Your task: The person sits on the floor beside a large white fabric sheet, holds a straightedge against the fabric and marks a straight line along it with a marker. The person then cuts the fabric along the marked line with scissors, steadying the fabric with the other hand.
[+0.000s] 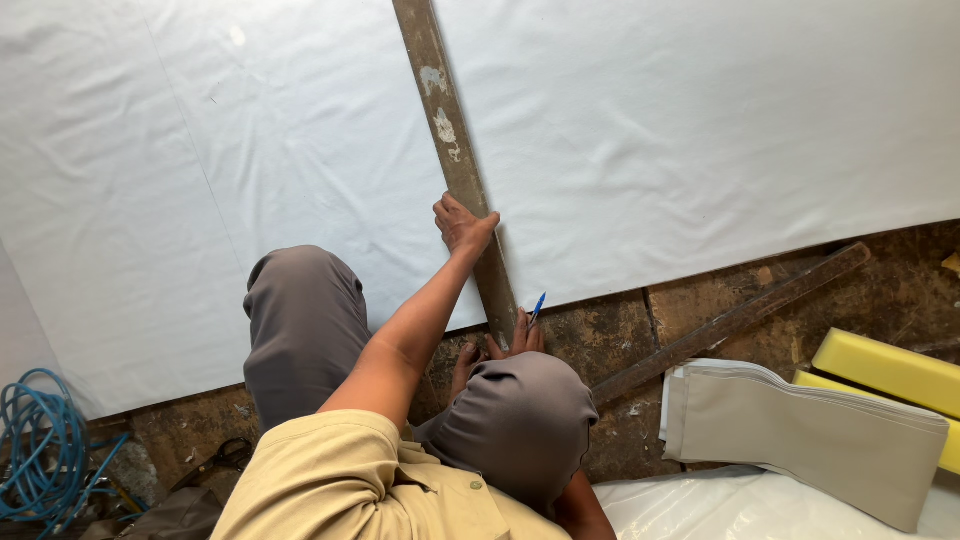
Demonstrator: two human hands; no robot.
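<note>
**Hands on a Long Wooden Stick Over White Cloth**

The person's left hand [462, 226] was stretched far out, with the arm almost straight. It pressed down flat on a long wooden stick [452, 150]. The fingers were spread a little and curled over the stick's edge, so the hand was pushing, not squeezing.

The right hand [520, 337] was tucked in close, just past the bent right knee [520, 420]. It was closed around a blue pen [538, 305]. The pen's tip pointed at the spot where the stick met the near edge of the white cloth. Most of that hand was hidden behind the knee, so I could only see a few fingers.

The stick ran from the far side of the big white cloth [700, 130] down to the person's knees. The cloth lay spread over a dirty brown floor [610, 340].

The person was crouching in grey trousers and a tan shirt [350, 480].

A second wooden stick [730, 322] lay slanted on the floor to the right. Past it sat a stack of grey sheets [810, 430] and some yellow foam blocks [890, 370]. A coil of blue hose [40, 450] lay far off to the left.
</note>
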